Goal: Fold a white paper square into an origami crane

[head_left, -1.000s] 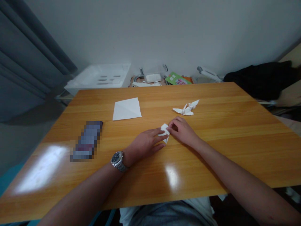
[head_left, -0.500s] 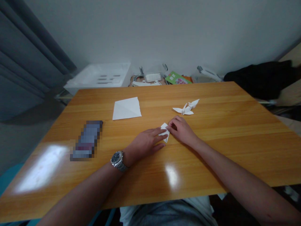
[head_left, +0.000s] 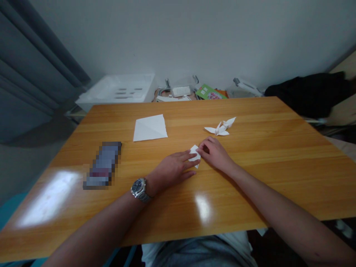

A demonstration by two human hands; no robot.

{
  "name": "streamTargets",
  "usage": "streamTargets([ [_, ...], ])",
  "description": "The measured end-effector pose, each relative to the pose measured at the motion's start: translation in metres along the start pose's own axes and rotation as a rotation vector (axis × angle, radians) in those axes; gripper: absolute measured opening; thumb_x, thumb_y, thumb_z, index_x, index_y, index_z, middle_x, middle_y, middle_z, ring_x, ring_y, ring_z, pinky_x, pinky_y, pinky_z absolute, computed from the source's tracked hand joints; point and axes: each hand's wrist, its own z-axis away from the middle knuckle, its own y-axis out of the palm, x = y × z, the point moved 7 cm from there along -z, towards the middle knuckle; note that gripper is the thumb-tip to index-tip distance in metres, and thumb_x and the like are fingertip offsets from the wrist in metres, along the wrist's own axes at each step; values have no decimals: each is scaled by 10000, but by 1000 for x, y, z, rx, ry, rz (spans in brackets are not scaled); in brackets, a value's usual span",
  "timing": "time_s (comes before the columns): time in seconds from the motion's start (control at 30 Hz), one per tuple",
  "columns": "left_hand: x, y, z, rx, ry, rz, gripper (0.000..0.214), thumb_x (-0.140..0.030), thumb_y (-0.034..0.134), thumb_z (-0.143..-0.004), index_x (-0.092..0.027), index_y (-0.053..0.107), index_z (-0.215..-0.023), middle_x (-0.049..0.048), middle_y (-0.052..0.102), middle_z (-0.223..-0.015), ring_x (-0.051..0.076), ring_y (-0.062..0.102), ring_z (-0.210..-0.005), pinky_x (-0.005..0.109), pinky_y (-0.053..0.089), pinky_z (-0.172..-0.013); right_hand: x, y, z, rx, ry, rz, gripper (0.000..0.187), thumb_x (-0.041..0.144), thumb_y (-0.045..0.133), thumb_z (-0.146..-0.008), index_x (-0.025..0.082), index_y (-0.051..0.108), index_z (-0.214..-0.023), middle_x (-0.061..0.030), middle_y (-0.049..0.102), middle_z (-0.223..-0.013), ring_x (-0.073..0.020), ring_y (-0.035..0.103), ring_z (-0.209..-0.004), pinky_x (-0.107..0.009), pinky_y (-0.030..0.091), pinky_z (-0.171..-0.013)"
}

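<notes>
A small piece of white folded paper (head_left: 195,148) lies on the wooden table (head_left: 258,152) in front of me, partly covered by fingers. My left hand (head_left: 174,167) rests flat over its left side with the fingers spread, two of them across the paper. At the paper's right edge, my right hand (head_left: 216,154) is closed in a pinch, thumb and index finger on that edge. Just beyond the right hand is a white folded paper bird (head_left: 222,128) with pointed ends. Farther left lies a creased, flat white sheet (head_left: 150,128).
A blurred-out dark phone-like object (head_left: 103,165) lies on the left of the table. Past the far edge stand a white tray (head_left: 97,91), a green booklet (head_left: 208,92) and assorted items. Dark cloth (head_left: 306,91) is heaped at the back right.
The fingers of my left hand have shifted slightly on the folded paper, and its lower part now looks flatter. My right hand stays in nearly the same place.
</notes>
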Motion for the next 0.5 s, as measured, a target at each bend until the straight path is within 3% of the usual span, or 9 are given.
streamTargets([
  [0.5,4,0,4,52,30,46,409,-469,482,-1039,-286,627,-1375,76,464,-1579,274,427,-1468,444,409,-1190,-4,2,-1,3,19,2,139,287,682,-923,207,621,-828,-48,580,-871,-229,558,-853,-359,448,-787],
])
